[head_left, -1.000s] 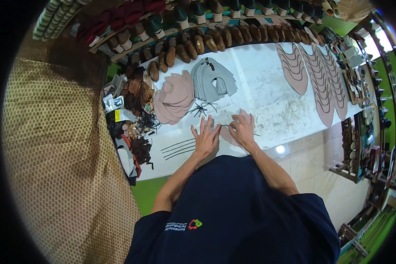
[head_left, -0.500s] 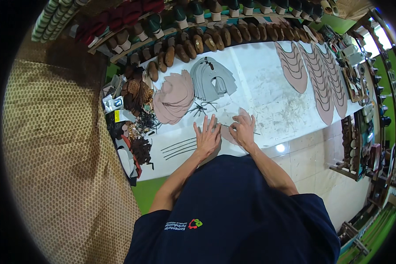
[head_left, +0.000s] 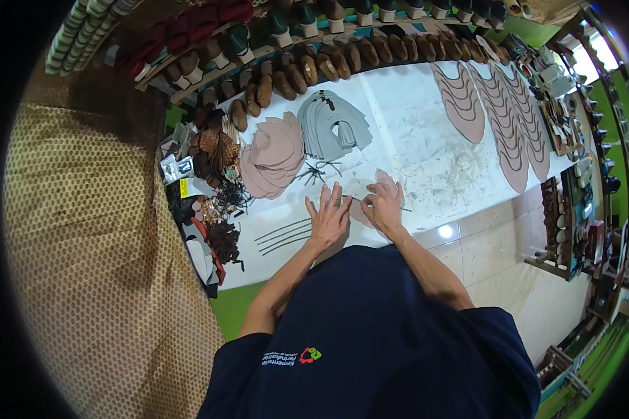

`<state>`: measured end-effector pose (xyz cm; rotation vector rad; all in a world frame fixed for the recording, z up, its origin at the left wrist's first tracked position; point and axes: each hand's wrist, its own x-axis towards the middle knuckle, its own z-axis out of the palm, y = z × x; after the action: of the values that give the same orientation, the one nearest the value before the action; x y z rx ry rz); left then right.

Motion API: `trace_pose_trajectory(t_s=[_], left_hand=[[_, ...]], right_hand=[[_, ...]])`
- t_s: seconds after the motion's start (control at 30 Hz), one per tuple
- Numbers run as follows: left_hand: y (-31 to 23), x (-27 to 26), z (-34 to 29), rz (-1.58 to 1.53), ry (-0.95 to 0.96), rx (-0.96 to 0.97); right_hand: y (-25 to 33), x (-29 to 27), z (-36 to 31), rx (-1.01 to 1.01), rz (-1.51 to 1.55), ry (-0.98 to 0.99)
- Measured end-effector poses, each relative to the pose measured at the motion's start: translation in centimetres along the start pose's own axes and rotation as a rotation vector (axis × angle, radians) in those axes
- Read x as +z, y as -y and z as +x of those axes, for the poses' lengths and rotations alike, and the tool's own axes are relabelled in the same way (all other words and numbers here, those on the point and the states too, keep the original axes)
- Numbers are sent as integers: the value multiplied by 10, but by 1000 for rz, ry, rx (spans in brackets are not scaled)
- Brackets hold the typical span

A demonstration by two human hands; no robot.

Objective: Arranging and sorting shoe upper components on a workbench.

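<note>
Near the table's front edge lies a pink shoe-upper piece (head_left: 361, 212), partly covered by my right hand (head_left: 384, 209). Thumb and index finger of that hand pinch at a thin dark strip (head_left: 406, 209) running across the piece; its other fingers are raised. Just to the left, my left hand (head_left: 328, 219) rests with fingers spread, its thumb side close to the strip's other end. Several loose dark strips (head_left: 284, 234) lie left of it. A tangled bunch of dark strips (head_left: 320, 171) sits beyond the left hand.
Fanned stacks of pink pieces (head_left: 271, 157) and grey pieces (head_left: 321, 129) lie farther back on the white table (head_left: 416, 167). Overlapping pink pieces with dark curved edges (head_left: 501, 129) line the right. Wooden shoe lasts (head_left: 326, 66) stand along the back; scraps (head_left: 223, 241) pile up left.
The view has shifted slightly. Both hands keep nearly the same pose over the pink piece, with only small finger movement.
</note>
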<state>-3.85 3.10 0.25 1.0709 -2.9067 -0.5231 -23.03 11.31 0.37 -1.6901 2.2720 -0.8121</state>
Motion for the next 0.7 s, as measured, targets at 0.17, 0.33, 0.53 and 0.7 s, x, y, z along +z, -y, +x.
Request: trace_pose_trajectory(t_s=[0.17, 0.33, 0.53, 0.7], left_hand=[[2, 0, 1, 41, 12, 18], [-2, -2, 4, -30, -28, 28], [0, -1, 5, 36, 45, 30], [1, -2, 6, 34, 48, 41]], right_hand=[[2, 1, -2, 5, -5, 13], [2, 2, -2, 9, -10, 7], [2, 3, -4, 13, -5, 17], [4, 5, -6, 8, -32, 28]])
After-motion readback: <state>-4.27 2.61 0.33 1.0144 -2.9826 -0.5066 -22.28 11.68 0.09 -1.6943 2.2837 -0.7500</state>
